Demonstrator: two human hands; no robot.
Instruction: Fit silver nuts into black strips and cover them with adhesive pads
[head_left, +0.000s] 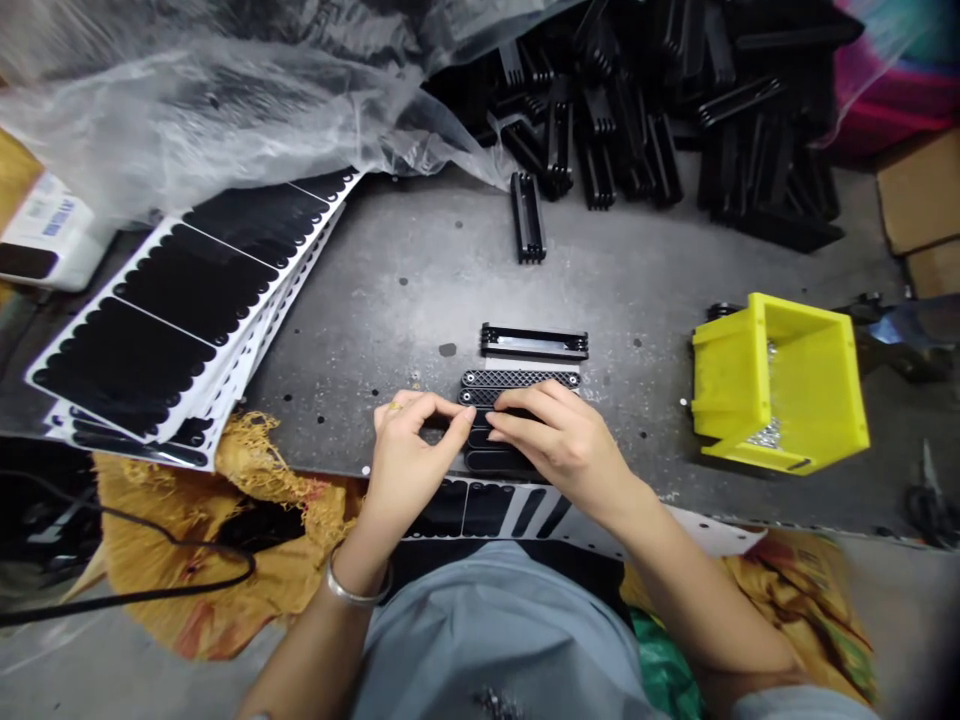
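Observation:
My left hand (411,440) is closed in a pinch, thumb and forefinger at the left end of a black sticker strip (481,416). From the other side my right hand (566,440) pinches at the same strip and covers most of it. Under the fingers lies a short row of black oblong pieces, the upper ones with a textured face (517,379) and screw holes at the ends. The lower ones have smooth dark faces (495,460). Just beyond the row sits a slotted black folding part (534,342).
Sheets of black round-ended stickers (199,290) are stacked at left under clear plastic film (225,120). A single black part (529,218) lies before a heap of similar ones (637,120). At right are a yellow bin (817,380) with small metal pieces and scissors (930,500).

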